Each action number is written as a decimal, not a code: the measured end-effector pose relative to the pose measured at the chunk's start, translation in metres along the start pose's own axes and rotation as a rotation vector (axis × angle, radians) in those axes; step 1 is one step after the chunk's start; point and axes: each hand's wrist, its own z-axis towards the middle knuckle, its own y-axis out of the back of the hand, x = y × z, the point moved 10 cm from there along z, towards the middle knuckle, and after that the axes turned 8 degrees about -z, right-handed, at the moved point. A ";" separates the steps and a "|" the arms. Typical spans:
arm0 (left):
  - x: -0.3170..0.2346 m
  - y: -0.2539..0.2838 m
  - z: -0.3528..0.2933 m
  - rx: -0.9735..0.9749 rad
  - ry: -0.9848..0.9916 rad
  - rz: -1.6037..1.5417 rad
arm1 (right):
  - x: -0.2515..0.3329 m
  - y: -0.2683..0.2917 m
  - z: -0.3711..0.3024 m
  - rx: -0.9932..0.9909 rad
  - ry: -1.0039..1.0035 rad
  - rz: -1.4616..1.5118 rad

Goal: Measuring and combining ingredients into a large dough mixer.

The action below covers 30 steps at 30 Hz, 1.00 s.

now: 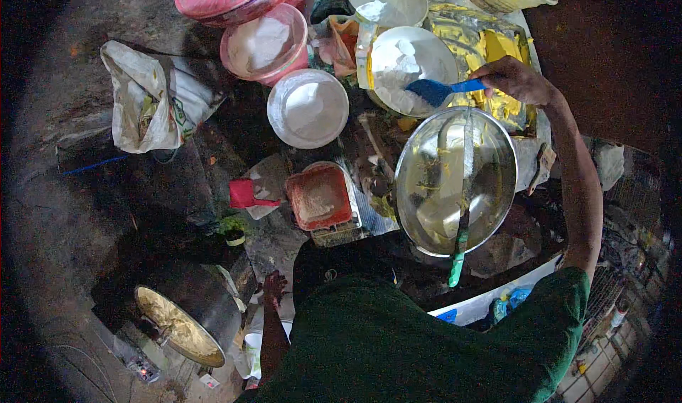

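My right hand point(522, 81) is closed round the handle of a blue scoop point(430, 91). The scoop's head hangs over a white bowl point(442, 56) that holds white powder with a few lumps. Just below stands a large oval-looking steel bowl point(423, 211), its inside streaked with yellow. Across that bowl lies a long flat blade with a green handle point(457, 269), the handle jutting over the near rim. Right behind my right hand is a plastic-lined box of yellow fat point(501, 46). My left hand point(273, 287) hangs low beside my body, fingers apart, holding nothing.
Left of the white bowl stand a pink bucket point(301, 44) and a white tub point(275, 119) of white powder. A red square container point(292, 208) is closer to me. A white sack point(142, 97) sits far left; a mixer bowl with pale dough point(177, 325) stands near left.
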 end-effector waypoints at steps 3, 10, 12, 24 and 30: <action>0.003 0.005 0.018 -0.053 -0.091 -0.035 | -0.013 0.009 0.007 0.027 -0.167 -0.139; -0.070 -0.063 -0.015 0.162 -0.347 -0.014 | -0.030 0.040 -0.068 -0.207 -0.329 0.102; -0.081 -0.045 -0.002 0.224 -0.427 -0.058 | -0.010 0.042 -0.057 -0.277 -0.204 0.071; -0.070 -0.003 0.031 0.281 -0.513 -0.152 | 0.002 0.026 -0.084 -0.473 -0.121 0.208; -0.066 0.011 0.091 0.330 -0.466 -0.341 | 0.064 0.025 -0.101 -0.553 0.080 0.459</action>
